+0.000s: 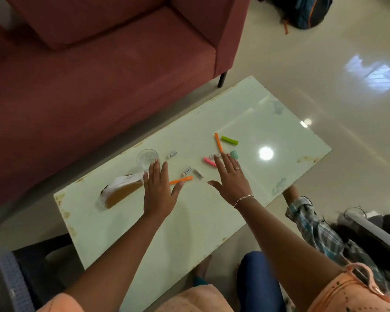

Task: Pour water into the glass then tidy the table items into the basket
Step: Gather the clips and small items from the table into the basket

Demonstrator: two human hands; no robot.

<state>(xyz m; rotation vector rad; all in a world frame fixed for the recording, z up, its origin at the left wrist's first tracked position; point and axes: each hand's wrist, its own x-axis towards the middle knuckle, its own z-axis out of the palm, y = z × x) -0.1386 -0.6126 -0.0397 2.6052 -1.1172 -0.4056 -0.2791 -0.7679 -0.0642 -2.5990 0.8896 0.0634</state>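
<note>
Head view is filled at the upper left by a red sofa (95, 70), and a pale glass-topped table (268, 122) is seen slanting across the middle of the frame. At the top right a dark bag (306, 12) is left on the shiny floor, and part of a grey basket (7, 280) is seen at the lower left edge. Both arms are stretched over the table. The left hand (159, 191) is spread flat with fingers apart and nothing is gripped; the right hand (231, 177) is likewise spread wide and empty. A brown packet (122, 191) is laid left of the left hand, and a clear glass (147, 157) is stood just above that hand's fingertips. Near the centre, an orange clip (181, 180) is laid between the hands. Above the right hand a second orange clip (218, 142), a green clip (229, 140), a pink clip (209, 161) and a teal piece (234, 154) are scattered close together. Three small white tags (187, 171) are scattered between the glass and the right hand.
</note>
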